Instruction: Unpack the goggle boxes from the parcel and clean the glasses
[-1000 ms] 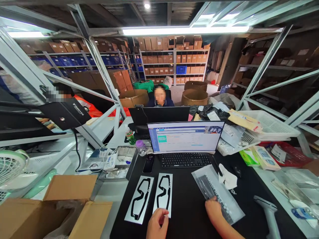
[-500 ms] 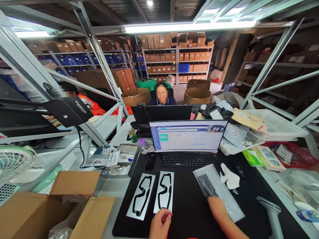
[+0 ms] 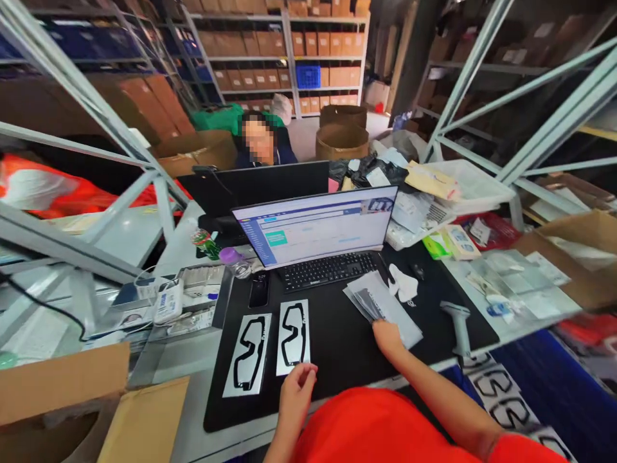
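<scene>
- Currently, the left hand (image 3: 295,389) is bending its fingers in narrowly, with thumb and forefinger close together at the lower right corner of the right-hand card (image 3: 295,339); whether they are gripping it, I cannot tell.
- The right hand (image 3: 387,337) is resting on the lower left edge of a clear plastic packet (image 3: 393,306); its fingertips are hiding from view, so I cannot tell whether they are pinching it.
- Both cards are lying flat on the black mat (image 3: 337,363), each showing a black glasses-frame outline; the left-hand card (image 3: 247,355) is lying just beside the other, apart from both hands.
- The packet is lying below the keyboard (image 3: 328,271), near a crumpled white item (image 3: 403,284).
- Farther right, a handheld scanner (image 3: 457,325) is lying near the mat's edge.
</scene>
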A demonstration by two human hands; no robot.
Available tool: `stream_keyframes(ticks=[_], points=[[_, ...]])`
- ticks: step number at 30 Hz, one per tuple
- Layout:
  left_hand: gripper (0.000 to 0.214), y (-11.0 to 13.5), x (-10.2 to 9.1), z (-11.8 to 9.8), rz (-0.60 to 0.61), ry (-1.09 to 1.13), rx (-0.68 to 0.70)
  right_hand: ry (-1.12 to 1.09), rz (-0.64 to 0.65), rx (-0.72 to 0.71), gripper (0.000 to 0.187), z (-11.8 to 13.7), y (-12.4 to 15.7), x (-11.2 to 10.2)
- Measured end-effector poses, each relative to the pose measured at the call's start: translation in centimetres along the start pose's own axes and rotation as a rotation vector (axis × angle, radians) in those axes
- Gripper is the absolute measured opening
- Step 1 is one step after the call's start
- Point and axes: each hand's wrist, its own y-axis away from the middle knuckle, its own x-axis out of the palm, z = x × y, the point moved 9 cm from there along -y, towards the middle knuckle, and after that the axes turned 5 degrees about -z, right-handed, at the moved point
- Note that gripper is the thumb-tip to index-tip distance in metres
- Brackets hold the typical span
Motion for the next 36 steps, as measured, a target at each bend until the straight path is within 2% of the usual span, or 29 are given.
stream_keyframes(ticks=[4,7,9,11,14,16,20,23,26,30,33,36], points=[[0.057,-0.9,2.3,0.3,0.098,0.062,-0.065,-0.263,-0.102,0.038,0.023,-1.3,1.3,-5.3],[0.064,-1.9,4.3,-0.7,0.162,0.165,-0.107,-0.539,-0.161,-0.061,0.026,-1.0,3.0,-10.5],[0.075,-2.4,5.5,-2.0,0.199,0.266,-0.127,-0.741,-0.141,-0.155,0.036,0.0,4.2,-13.2],[0.089,-2.4,6.4,-3.6,0.260,0.384,-0.145,-0.920,-0.081,-0.226,0.046,1.5,5.2,-15.0],[0.097,-2.0,6.4,-6.0,0.312,0.545,-0.152,-1.103,0.028,-0.274,0.053,4.7,6.1,-15.7],[0.091,-2.0,4.9,-7.0,0.265,0.613,-0.139,-1.172,0.091,-0.286,0.053,7.0,6.3,-15.3],[0.076,-2.7,0.0,-7.3,0.133,0.649,-0.116,-1.251,0.172,-0.284,0.051,10.8,5.8,-13.7],[0.071,-3.6,-4.3,-5.7,0.079,0.596,-0.136,-1.294,0.158,-0.237,0.059,11.8,4.4,-12.6],[0.055,-4.2,-9.1,-3.5,0.058,0.484,-0.184,-1.292,0.151,-0.193,0.062,12.1,3.3,-11.6],[0.033,-4.6,-15.3,-2.1,0.070,0.284,-0.240,-1.236,0.228,-0.180,0.058,12.6,3.5,-9.4],[0.041,-5.4,-19.2,-3.5,0.078,0.149,-0.233,-1.196,0.263,-0.172,0.060,13.2,4.3,-7.5],[0.055,-7.1,-21.4,-6.1,0.113,0.055,-0.171,-1.151,0.278,-0.178,0.062,13.8,5.2,-5.9]])
